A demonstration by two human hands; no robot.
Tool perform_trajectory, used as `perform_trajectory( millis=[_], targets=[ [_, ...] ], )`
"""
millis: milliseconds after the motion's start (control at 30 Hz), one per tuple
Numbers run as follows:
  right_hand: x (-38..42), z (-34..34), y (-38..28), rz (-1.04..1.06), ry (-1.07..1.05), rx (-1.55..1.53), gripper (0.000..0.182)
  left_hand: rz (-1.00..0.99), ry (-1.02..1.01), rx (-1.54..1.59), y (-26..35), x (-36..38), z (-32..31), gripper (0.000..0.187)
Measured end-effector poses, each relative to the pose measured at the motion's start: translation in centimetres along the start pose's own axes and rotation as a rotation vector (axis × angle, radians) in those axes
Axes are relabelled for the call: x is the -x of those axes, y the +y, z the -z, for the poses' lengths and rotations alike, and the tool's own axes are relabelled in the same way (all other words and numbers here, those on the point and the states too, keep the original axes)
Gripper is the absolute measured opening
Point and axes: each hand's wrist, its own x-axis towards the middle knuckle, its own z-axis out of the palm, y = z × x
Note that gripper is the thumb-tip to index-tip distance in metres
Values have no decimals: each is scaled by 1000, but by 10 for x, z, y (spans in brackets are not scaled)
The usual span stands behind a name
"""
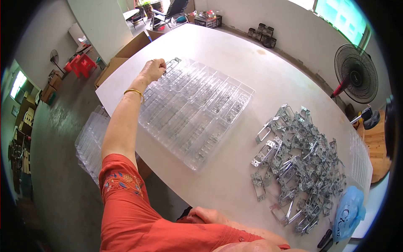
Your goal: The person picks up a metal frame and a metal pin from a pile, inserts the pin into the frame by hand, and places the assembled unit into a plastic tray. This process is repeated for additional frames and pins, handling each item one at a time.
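Left hand (154, 70) at tray (166, 136), right hand (205, 215) apart
Left fingers bunch by the far-corner bracket (173, 63), perhaps steadying it — grip unclear, like the right's; pile (305, 166) near the tray, within reach.

Left hand (154, 70) is pinching a bracket (173, 64) at tray's (197, 110) far end; right hand (205, 216) is resting by table (226, 176) edge.

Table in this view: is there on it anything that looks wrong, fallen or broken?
The metal brackets lie in a tangled heap on the table, which looks untidy beside the rows in the clear plastic tray. It may be only loose stock; I see no clear damage.
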Motion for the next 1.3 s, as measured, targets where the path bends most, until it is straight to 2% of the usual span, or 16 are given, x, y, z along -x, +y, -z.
perform_trajectory(
  millis=[233,300,400,667,800,900,933,1000,1100,1133,1200,1300],
  targets=[
    [1,2,5,-53,-33,-10,17,14,-61,-27,-13,-13,-7,11],
    [2,0,8,-42,-16,-14,18,-163,9,-165,-19,-16,-14,12],
    [1,1,5,-25,-9,-25,18,-92,-7,-204,-19,-17,-19,14],
    [2,-2,9,30,21,-3,18,-84,68,-356,-7,-9,-20,21],
    [4,-5,8,-12,35,51,18,-98,89,-430,26,5,-8,20],
    [2,0,-8,15,27,90,17,-318,201,-425,42,14,-2,19],
    [4,-2,-7,-11,68,69,17,-407,223,-384,56,17,1,18],
    [3,-6,6,193,55,59,17,-445,211,-275,115,57,8,16],
    [7,-7,7,265,50,166,17,-543,137,-82,188,117,4,12],
    [8,-6,5,266,70,166,17,-561,128,-79,207,135,-1,12],
    [12,-6,1,272,76,128,16,-771,72,91,243,171,-11,11],
    [17,-3,-3,249,86,97,15,-833,-28,217,285,222,-32,11]
  ],
)
